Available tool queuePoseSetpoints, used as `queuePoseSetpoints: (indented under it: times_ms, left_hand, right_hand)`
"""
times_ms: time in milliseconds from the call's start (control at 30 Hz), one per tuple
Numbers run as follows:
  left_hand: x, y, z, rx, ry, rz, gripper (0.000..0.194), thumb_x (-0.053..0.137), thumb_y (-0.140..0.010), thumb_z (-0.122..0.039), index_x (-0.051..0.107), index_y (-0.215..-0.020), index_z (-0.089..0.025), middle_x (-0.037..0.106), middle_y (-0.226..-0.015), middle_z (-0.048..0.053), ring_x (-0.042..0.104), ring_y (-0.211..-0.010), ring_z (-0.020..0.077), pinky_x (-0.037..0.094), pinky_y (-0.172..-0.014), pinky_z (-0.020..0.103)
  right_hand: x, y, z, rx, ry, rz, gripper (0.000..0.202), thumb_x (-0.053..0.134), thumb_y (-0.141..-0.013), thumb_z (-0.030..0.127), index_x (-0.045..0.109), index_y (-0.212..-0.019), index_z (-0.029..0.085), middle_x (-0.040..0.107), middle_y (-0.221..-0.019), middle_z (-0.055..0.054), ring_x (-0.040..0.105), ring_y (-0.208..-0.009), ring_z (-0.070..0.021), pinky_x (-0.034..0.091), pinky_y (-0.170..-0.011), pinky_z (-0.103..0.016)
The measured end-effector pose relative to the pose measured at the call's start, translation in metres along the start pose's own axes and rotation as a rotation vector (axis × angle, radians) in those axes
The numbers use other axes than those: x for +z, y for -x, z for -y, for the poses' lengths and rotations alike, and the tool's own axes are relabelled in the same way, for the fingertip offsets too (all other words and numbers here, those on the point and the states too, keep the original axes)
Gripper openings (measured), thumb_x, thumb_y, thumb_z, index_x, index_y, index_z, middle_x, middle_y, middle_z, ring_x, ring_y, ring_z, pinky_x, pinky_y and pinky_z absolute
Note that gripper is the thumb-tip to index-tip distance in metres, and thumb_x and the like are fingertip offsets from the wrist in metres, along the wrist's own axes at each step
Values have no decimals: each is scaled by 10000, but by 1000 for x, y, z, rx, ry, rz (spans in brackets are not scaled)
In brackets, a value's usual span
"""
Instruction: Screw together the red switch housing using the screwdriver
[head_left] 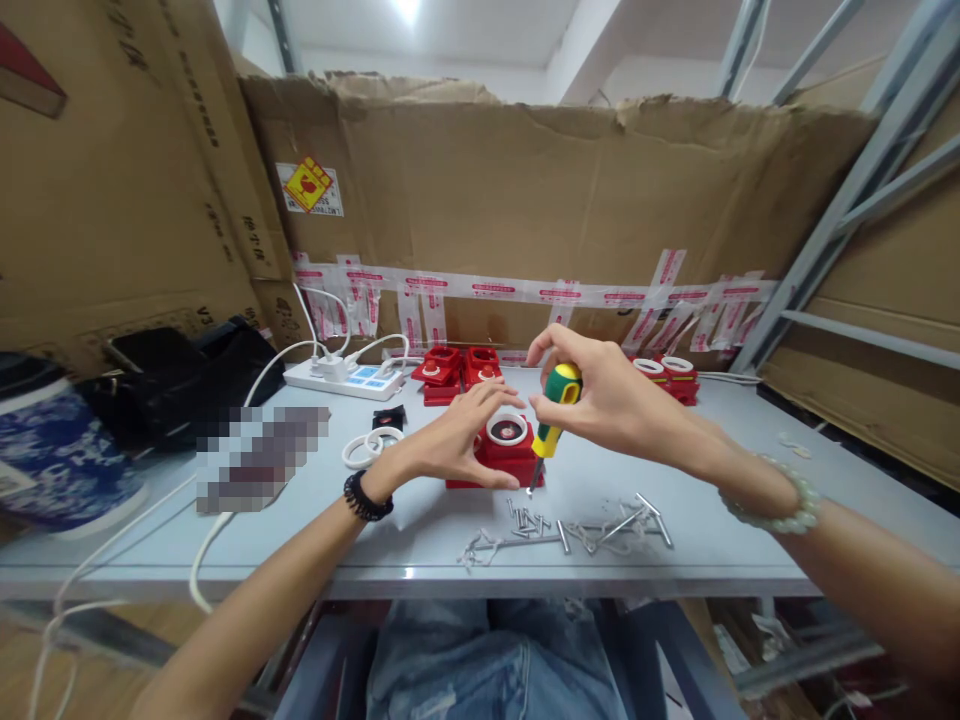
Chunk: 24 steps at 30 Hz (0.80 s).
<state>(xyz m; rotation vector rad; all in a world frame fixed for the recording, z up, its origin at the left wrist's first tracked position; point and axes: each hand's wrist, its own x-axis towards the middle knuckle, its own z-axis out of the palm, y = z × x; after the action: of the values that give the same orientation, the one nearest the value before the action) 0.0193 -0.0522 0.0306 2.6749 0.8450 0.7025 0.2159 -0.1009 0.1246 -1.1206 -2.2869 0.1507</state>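
Note:
My right hand [596, 385] grips a green and yellow screwdriver [548, 442], its shaft pointing down beside a red block [499, 470]. A small bright bit shows at the screwdriver's tip. On top of the block sits a white ring [507, 429] around a dark disc. My left hand [469, 435] lies against the block's left side with fingers spread, holding nothing. In front of the block are several small screws [527, 520] and metal T-shaped rods [622, 526] tangled with clear strips.
Red parts [459, 372] stand at the back, with more red blocks [667, 378] to the right. White rings [363, 450] lie left of my left hand. A power strip [345, 378], cables and a blue-and-white container [67, 450] occupy the left side.

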Motion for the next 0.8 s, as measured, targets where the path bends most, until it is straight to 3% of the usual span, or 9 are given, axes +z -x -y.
queuePoseSetpoints:
  times_ms: [67, 133, 300, 400, 533, 667, 800]
  left_hand:
    - [2, 0, -11, 86, -69, -5, 624, 685, -605, -600, 566, -1094, -230, 305, -1415, 98, 181, -1340, 355, 186, -1082, 528]
    - [6, -1, -20, 139, -123, 54, 433, 657, -659, -578, 657, -897, -215, 366, -1381, 84, 212, -1330, 369, 109, -1096, 552]
    - [16, -2, -26, 168, -162, 142, 287, 609, -758, -489, 682, -743, -212, 522, -1201, 91, 319, -1288, 336, 61, -1097, 570]
    - [13, -1, -22, 153, -124, 145, 306, 641, -719, -510, 674, -812, -220, 451, -1302, 83, 258, -1320, 348, 93, -1088, 575]
    - [-4, 3, -11, 79, 12, 57, 358, 616, -762, -389, 571, -1087, -245, 258, -1453, 46, 260, -1329, 287, 263, -1075, 448]
    - [-20, 8, 7, -36, 113, 142, 601, 624, -745, -365, 389, -1292, -284, 390, -1372, 48, 365, -1260, 265, 319, -1039, 420]
    - [-19, 9, 18, -159, 104, 237, 638, 612, -753, -401, 334, -1320, -307, 532, -1212, 49, 536, -1055, 241, 447, -858, 353]
  right_hand:
    - [2, 1, 1, -16, -17, 14, 255, 547, -696, 216, 478, -939, 190, 554, -725, 13, 444, -583, -100, 342, -528, -241]
    - [2, 1, 3, -23, -28, 17, 256, 541, -696, 206, 474, -943, 187, 552, -725, 14, 452, -593, -102, 345, -536, -240]
    - [-3, 0, 1, -46, -28, -4, 254, 555, -691, 198, 484, -935, 189, 560, -739, 14, 455, -596, -100, 343, -544, -245]
    - [-9, -1, -2, -44, -38, -71, 242, 573, -684, 195, 496, -913, 190, 565, -754, 11, 450, -586, -96, 345, -538, -249]
    - [-17, -4, -8, -13, -51, -169, 219, 594, -676, 201, 513, -879, 183, 531, -683, 23, 435, -563, -94, 346, -528, -255]
    - [-17, -13, -22, 18, -101, -321, 174, 607, -672, 230, 531, -820, 178, 497, -627, 33, 425, -540, -92, 356, -518, -254]
    - [-8, -23, -44, 13, -183, -483, 141, 613, -657, 243, 542, -759, 177, 520, -663, 20, 451, -563, -98, 378, -527, -255]
